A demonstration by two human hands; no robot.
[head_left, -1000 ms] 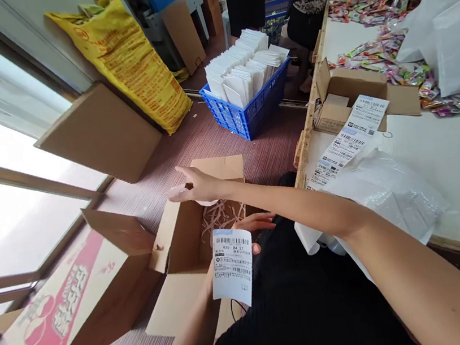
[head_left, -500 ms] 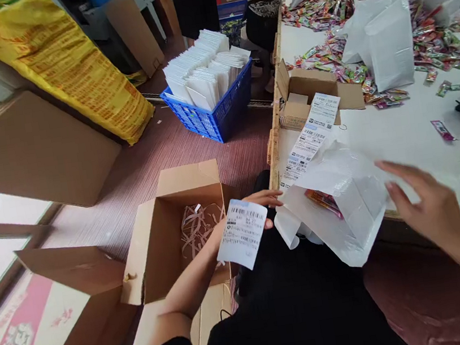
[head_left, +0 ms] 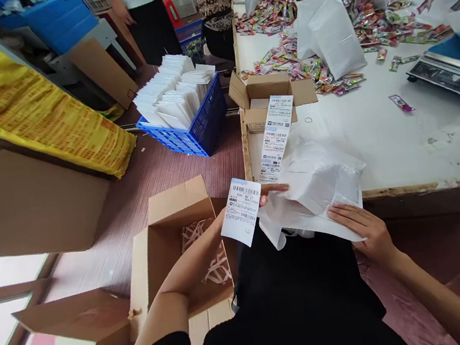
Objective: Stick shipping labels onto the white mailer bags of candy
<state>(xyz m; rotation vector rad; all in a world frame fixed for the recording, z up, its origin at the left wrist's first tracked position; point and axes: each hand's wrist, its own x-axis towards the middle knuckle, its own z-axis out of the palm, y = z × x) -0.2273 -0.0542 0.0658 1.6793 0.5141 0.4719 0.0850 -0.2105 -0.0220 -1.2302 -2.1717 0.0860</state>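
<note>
"Since the right hand has come down on the white plastic bag, what is different?"

"Half a second ago, the right hand was apart from the bag, off to its right, and the bag's opening gaped. Now its fingers lie on the near right edge. The bag sits flatter, and its inside no longer shows."

"State of the right hand?"

"Fingers extended, side by side, laid over the film. The thumb is unclear; whether the edge is pinched cannot be told."

"And the left hand?"

"Fingers reach out, nearly straight, at the bag's left side. The printed shipping label hangs at this hand, on the side away from the bag. Whether it is gripped or merely clings cannot be told."

"Location of the bag?"

"At the near edge of the worktop, partly overhanging towards the lap. Just beside it, a strip of labels runs up to a small open cardboard box. Below the left forearm stands an open carton with paper strips inside."

"What does the change mean for the work?"

"Judged from this view, the bag is now steadied from both sides and offers a smoother upper face. The label remains separate from it."
</note>
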